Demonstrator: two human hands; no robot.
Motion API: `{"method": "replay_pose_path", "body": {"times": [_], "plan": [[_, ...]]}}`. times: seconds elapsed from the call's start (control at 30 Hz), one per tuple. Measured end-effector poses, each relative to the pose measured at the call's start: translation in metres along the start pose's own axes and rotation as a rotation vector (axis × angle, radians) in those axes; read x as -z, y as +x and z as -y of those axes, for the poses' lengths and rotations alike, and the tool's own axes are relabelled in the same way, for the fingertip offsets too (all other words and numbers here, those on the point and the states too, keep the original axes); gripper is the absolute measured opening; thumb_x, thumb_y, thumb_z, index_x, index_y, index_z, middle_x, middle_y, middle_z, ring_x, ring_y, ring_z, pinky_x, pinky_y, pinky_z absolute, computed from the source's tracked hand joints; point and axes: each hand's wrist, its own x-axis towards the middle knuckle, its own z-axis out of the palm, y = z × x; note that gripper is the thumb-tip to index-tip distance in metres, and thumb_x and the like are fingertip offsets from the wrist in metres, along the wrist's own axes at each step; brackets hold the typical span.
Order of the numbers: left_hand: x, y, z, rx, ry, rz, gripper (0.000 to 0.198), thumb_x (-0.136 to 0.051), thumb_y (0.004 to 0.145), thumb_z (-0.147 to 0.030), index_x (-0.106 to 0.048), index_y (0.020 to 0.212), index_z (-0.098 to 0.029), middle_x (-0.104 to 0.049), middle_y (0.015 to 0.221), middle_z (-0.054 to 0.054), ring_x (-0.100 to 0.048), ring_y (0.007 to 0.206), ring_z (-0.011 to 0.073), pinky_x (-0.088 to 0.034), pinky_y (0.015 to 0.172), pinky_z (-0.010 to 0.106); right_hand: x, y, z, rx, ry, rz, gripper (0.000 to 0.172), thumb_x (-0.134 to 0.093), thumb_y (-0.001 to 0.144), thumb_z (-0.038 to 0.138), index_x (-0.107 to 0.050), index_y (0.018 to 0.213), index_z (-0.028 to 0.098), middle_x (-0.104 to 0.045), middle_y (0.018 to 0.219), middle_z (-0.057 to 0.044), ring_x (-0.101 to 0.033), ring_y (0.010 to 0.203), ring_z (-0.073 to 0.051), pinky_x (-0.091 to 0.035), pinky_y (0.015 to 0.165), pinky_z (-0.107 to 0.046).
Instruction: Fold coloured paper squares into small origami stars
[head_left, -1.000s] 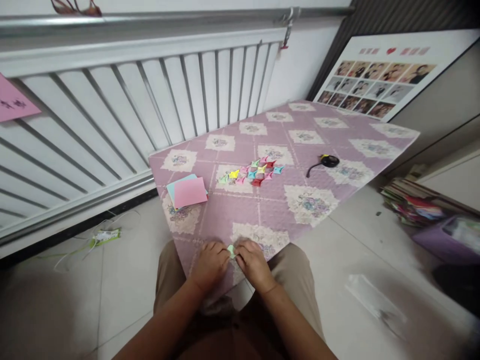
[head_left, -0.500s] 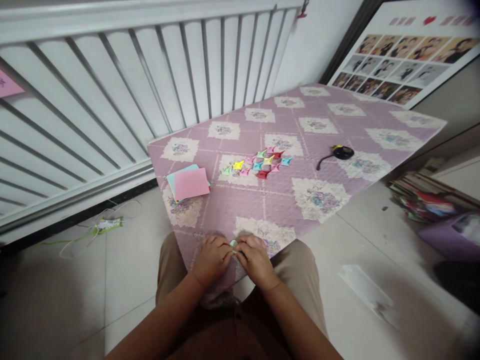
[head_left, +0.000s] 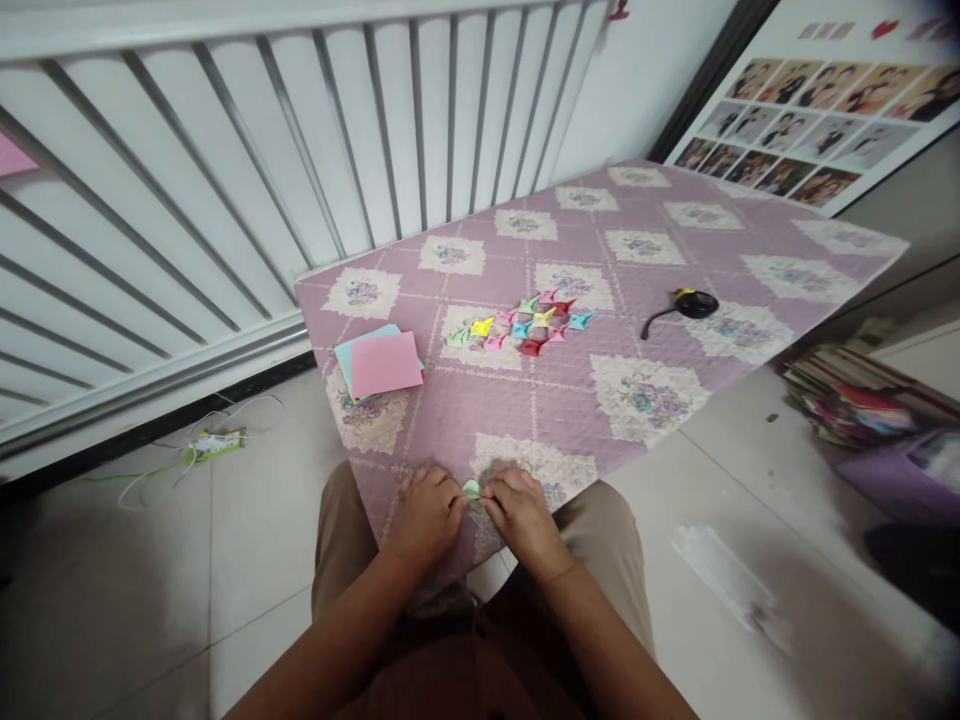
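Green paper piece (head_left: 472, 489) sits at the near end of the surface (head_left: 442, 420), in the gap between both hands. Left hand (head_left: 429, 512) pinches its left end, right hand (head_left: 523, 512) pinches its right end; hands close together, not touching each other. Can't tell if the piece rests on the cloth or is lifted just off it.

Handling, my read: next to no weight, thin, a bit stiff along creases, soft elsewhere. Low slip risk, but it'll crush or tear if pulled hard. Best hold: fingertip pinch at the two ends, light force, keep off the middle.

Orientation: long axis looks left-right, fingertip to fingertip, roughly level across the body. Peaked side points away from the person, toward the folded paper pieces (head_left: 481, 327). Ends are covered by fingers, so exact tip shape is unclear.
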Motion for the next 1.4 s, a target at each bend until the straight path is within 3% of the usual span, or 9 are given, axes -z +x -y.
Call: {"method": "replay_pose_path", "body": {"times": [0.7, 1.03, 1.4], "plan": [[0.02, 0.033, -0.001, 0.019, 0.106, 0.306, 0.02, -0.053, 0.084, -0.031, -0.066, 0.075, -0.018, -0.065, 0.082, 0.006, -0.058, 0.076, 0.0202, -0.041, 0.067, 0.03, 0.003, 0.003, 0.015, -0.173, -0.147, -0.007, 0.014, -0.057, 0.088, 0.031, -0.061, 0.077, 0.022, -0.059, 0.085, -0.004, -0.049, 0.086, -0.022, -0.032, 0.076, -0.034], [0.036, 0.048, -0.006, 0.002, 0.139, 0.445, 0.02, -0.055, 0.083, -0.032, -0.069, 0.078, -0.018, -0.068, 0.084, 0.007, -0.062, 0.078, 0.022, -0.044, 0.067, 0.03, 0.001, 0.009, 0.019, -0.256, -0.181, -0.017, 0.016, -0.062, 0.084, 0.03, -0.061, 0.07, 0.023, -0.06, 0.08, -0.004, -0.049, 0.082, -0.022, -0.031, 0.073, -0.035], [0.046, 0.064, -0.009, -0.05, 0.192, 0.565, 0.017, -0.062, 0.081, -0.031, -0.07, 0.085, -0.017, -0.069, 0.088, 0.01, -0.064, 0.083, 0.026, -0.046, 0.07, 0.032, 0.004, 0.018, 0.019, -0.317, -0.236, 0.07, 0.016, -0.069, 0.079, 0.032, -0.061, 0.067, 0.024, -0.061, 0.082, -0.004, -0.05, 0.086, -0.024, -0.031, 0.069, -0.035]]}}
